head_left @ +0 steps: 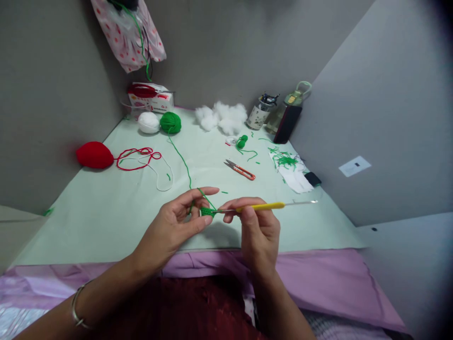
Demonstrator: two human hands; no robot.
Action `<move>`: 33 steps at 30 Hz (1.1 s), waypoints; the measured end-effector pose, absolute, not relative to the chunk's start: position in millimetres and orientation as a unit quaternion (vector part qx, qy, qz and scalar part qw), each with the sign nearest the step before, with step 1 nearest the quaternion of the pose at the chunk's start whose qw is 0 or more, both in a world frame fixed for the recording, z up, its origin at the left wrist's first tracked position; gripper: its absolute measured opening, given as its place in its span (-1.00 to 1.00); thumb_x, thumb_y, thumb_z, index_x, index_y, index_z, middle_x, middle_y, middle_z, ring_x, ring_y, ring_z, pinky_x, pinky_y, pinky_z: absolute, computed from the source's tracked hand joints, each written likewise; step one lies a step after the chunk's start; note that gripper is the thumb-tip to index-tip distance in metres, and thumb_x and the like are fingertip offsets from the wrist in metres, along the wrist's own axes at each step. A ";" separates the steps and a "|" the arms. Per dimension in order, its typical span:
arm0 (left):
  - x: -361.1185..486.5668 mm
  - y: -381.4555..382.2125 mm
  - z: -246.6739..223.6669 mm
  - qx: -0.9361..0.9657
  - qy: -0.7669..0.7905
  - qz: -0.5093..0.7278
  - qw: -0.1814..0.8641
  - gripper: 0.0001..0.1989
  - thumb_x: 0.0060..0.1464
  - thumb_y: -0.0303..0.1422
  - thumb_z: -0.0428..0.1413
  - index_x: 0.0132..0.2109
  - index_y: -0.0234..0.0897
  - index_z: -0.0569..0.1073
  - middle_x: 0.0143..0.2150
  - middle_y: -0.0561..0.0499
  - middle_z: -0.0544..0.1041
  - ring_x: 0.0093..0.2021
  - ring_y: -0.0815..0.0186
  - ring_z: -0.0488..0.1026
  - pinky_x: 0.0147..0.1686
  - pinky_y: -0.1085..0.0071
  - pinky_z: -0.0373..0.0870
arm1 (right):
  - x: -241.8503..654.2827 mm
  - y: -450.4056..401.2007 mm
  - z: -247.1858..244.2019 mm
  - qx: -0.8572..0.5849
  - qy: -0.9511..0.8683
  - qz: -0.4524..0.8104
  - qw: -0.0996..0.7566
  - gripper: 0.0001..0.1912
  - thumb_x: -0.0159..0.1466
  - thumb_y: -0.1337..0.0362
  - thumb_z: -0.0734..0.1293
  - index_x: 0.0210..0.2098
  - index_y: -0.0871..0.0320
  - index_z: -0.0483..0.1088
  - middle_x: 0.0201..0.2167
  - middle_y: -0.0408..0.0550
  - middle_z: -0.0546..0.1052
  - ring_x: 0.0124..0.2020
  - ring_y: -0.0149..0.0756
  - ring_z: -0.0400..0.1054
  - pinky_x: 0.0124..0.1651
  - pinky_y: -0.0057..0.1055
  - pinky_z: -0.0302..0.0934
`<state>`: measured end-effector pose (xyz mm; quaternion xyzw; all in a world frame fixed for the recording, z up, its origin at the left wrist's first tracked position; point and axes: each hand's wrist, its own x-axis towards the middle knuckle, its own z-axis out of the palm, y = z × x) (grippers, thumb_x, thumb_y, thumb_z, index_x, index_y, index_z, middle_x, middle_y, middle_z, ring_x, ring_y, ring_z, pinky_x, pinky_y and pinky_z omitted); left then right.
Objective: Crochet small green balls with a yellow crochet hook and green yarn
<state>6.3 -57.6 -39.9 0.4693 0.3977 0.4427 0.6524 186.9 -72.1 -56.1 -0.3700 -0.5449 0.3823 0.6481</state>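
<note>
My left hand (180,218) pinches a small green crochet piece (207,212) between thumb and fingers, with green yarn (184,163) running over the raised index finger. That strand leads back to a green yarn ball (171,123) on the table. In my right hand (260,226) is a crochet hook (266,206) with a yellow handle, gripped like a pencil. Its metal tip meets the edge of the green piece; whether it passes through a stitch is too small to tell. The hook's other metal end points right.
Orange thread snips (239,170) lie beyond my hands. White stuffing (222,118), a white yarn ball (148,123) and a tissue pack (155,100) stand at the back. Red yarn (95,155) is left; green scraps (285,160), a phone (288,124) and a bottle (294,98) are right.
</note>
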 end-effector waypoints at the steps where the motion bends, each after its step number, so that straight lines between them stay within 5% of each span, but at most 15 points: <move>1: 5.6 -57.9 -39.7 0.480 0.408 0.442 0.639 -0.60 0.15 -0.29 0.37 0.14 0.02 0.65 -0.22 0.07 0.46 -0.20 0.31 0.33 -0.08 0.38 0.25 | 187.1 -74.2 -55.9 -0.375 -0.557 0.366 0.645 -0.80 0.49 0.27 0.29 -0.15 0.07 0.58 -0.25 -0.08 0.68 -0.37 -0.39 0.51 -0.24 -0.37 0.47; 11: 4.3 -56.6 -37.7 0.527 0.433 0.432 0.591 -0.65 0.19 -0.27 0.33 0.13 0.00 0.64 -0.24 0.08 0.47 -0.26 0.31 0.34 -0.14 0.36 0.26 | 187.0 -77.2 -52.5 -0.383 -0.608 0.297 0.629 -0.78 0.49 0.33 0.26 -0.10 0.04 0.57 -0.26 -0.10 0.66 -0.36 -0.35 0.52 -0.26 -0.31 0.46; 16: 9.8 -62.5 -34.1 0.525 0.464 0.474 0.533 -0.63 0.13 -0.35 0.36 0.10 -0.03 0.66 -0.27 0.11 0.47 -0.37 0.37 0.26 -0.18 0.39 0.29 | 188.4 -80.5 -53.2 -0.359 -0.737 0.110 0.562 -0.72 0.45 0.41 0.28 0.05 0.03 0.53 -0.17 -0.02 0.68 -0.18 -0.23 0.58 -0.16 -0.25 0.53; 20: 12.8 -62.0 -36.0 0.434 0.400 0.454 0.668 -0.37 0.06 -0.31 0.43 0.28 -0.04 0.54 -0.25 0.10 0.51 -0.29 0.36 0.38 -0.16 0.42 0.34 | 188.6 -86.5 -58.8 -0.362 -0.791 -0.030 0.493 -0.53 0.36 0.47 0.39 0.20 -0.04 0.49 -0.09 0.02 0.67 -0.07 -0.13 0.60 -0.08 -0.23 0.55; 24: 9.3 -55.0 -36.2 0.305 0.328 0.404 0.797 -0.37 0.06 -0.28 0.43 0.27 -0.18 0.55 -0.29 0.07 0.51 -0.26 0.37 0.41 -0.11 0.46 0.35 | 187.6 -85.4 -58.4 -0.371 -0.723 0.074 0.578 -0.64 0.43 0.42 0.30 0.12 -0.05 0.54 -0.14 -0.02 0.66 -0.16 -0.19 0.58 -0.17 -0.22 0.54; 29: 9.3 -53.5 -33.1 0.347 0.322 0.437 0.765 -0.52 0.08 -0.34 0.42 0.16 -0.14 0.64 -0.25 0.06 0.54 -0.21 0.39 0.40 -0.09 0.51 0.33 | 184.1 -73.2 -54.0 -0.352 -0.590 0.292 0.665 -0.79 0.47 0.32 0.30 -0.15 0.00 0.61 -0.29 -0.09 0.64 -0.31 -0.29 0.50 -0.29 -0.30 0.45; 33: 16.3 -56.3 -37.9 0.386 0.334 0.461 0.726 -0.56 0.11 -0.37 0.41 0.14 -0.03 0.65 -0.19 0.08 0.56 -0.14 0.38 0.43 -0.02 0.49 0.35 | 181.7 -71.4 -55.5 -0.366 -0.621 0.276 0.636 -0.78 0.45 0.36 0.32 -0.08 -0.02 0.62 -0.25 -0.09 0.66 -0.30 -0.31 0.52 -0.27 -0.32 0.47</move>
